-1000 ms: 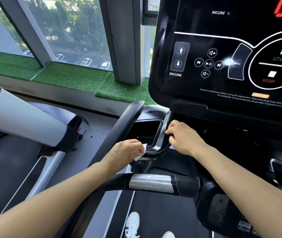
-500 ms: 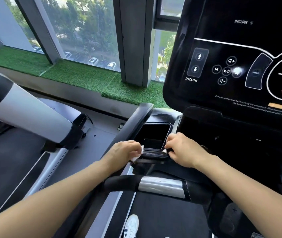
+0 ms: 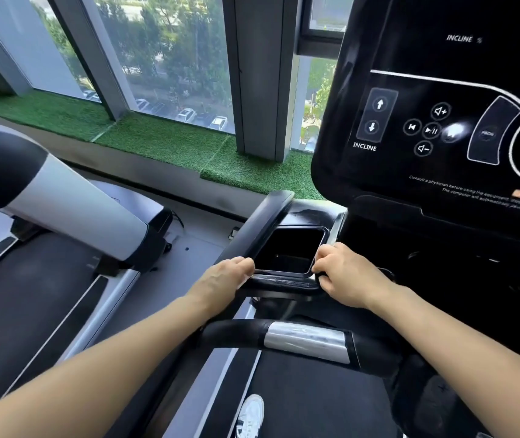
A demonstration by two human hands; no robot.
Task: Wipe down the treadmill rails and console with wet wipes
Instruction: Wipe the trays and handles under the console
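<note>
Nearest, low in the frame, a white shoe (image 3: 250,415) stands on the belt, and above it the front handlebar (image 3: 307,341) crosses the lower middle with its silver grip sleeve.

Just beyond, at centre, both hands sit on the cup-holder tray (image 3: 287,281), a black recess left of the console. The left hand (image 3: 225,279) lies curled over the tray's lower-left corner; a wipe is not visible under it now, so I cannot tell whether it holds 1. The right hand (image 3: 342,275) is curled round the tray's right edge, fingers tucked under the rim.

To do this step well, I would keep 1 hand bracing, run the wipe along all 4 rim edges, then down into the recess, folding to a fresh face.

Farther off, upper right, the console (image 3: 442,128) shows a bright glare spot; it likely needs wiping next.
</note>
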